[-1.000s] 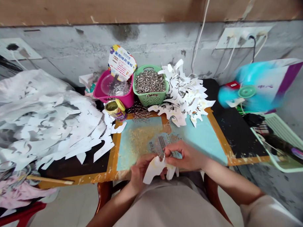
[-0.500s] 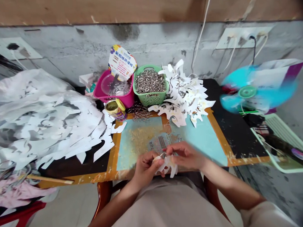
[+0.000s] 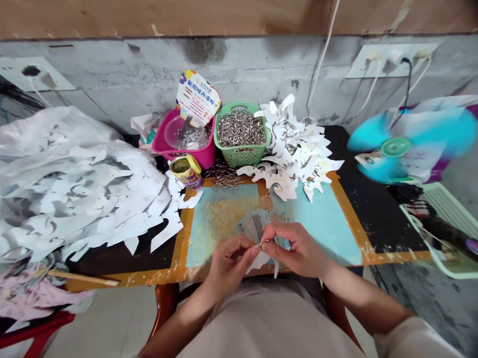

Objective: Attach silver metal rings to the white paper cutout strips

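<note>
My left hand [image 3: 231,260] is closed in a pinch at the top edge of a white cut-out piece [image 3: 258,263], which hangs below the fingertips. My right hand [image 3: 295,248] meets it from the other side, thumb and forefinger closed on a small metal ring [image 3: 261,245] at the top of that piece. The fingers cover most of the ring. Beneath the hands lies a printed grey sheet [image 3: 250,224] on the light blue mat [image 3: 323,233].
Left, a large heap of white cut-outs [image 3: 106,199]. At the back stand a pink basket [image 3: 207,155], a green basket [image 3: 244,156] of metal clasps and a small tin [image 3: 186,175]. Loose rings [image 3: 226,180] and ringed cut-outs [image 3: 293,151] lie nearby. A blue fan [image 3: 397,146] spins at right.
My fingertips have drawn together around the ring, covering more of it. The white piece now hangs lower and shows less of its face.
</note>
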Available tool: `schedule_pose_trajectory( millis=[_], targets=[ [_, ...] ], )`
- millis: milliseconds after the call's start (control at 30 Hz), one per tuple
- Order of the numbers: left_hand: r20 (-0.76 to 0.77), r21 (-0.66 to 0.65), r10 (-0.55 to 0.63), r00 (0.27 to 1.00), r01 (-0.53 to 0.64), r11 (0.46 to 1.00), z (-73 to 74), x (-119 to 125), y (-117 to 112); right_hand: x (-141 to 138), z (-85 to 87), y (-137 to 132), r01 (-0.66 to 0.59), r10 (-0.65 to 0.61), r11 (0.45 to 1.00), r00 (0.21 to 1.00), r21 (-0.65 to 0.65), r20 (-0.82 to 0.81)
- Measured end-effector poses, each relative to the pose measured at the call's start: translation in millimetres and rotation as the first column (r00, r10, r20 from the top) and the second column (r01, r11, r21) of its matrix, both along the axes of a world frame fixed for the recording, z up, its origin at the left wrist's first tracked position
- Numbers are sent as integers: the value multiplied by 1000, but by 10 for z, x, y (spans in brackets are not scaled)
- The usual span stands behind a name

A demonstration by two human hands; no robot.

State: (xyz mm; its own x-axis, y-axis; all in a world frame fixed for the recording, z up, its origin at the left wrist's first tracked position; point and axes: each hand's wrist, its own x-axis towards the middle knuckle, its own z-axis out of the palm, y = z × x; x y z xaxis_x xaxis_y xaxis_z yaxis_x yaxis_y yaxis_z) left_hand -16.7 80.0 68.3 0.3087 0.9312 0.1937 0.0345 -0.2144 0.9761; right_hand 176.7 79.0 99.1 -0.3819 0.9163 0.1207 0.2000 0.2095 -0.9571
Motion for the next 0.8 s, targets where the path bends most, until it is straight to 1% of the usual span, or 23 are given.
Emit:
schedule_pose_trajectory(
  millis=[133,233,300,367,500,633,700,800],
  targets=[
    [31,14,-23,999,22,1000,73,30,-40,-3,-9,2,6,-24,987,994,-164,-108],
    [24,6,-26,999,26,1000,61,30,-58,8,-30,13,-21,-12,978,988,-210,-153],
    [13,8,-23,1000,22,1000,33,26,-64,21,-32,17,-36,4,972,991,-232,-137],
    [-1,13,-4,1000,4,1000,-4,26,-75,35,-21,19,-38,17,972,996,-233,-93],
    [-20,28,79,997,-79,996,-83,42,-131,62,16,20,-49,46,985,999,-166,-17],
    [-56,45,176,983,-174,984,-107,62,-180,75,23,2,-60,58,993,998,-101,-23],
    [-73,48,202,977,-199,979,-95,73,-184,71,2,-14,-41,37,993,998,-113,-45],
    [-77,16,212,974,-211,977,-88,88,-175,60,-44,-25,-24,9,984,996,-178,-86]
  ],
)
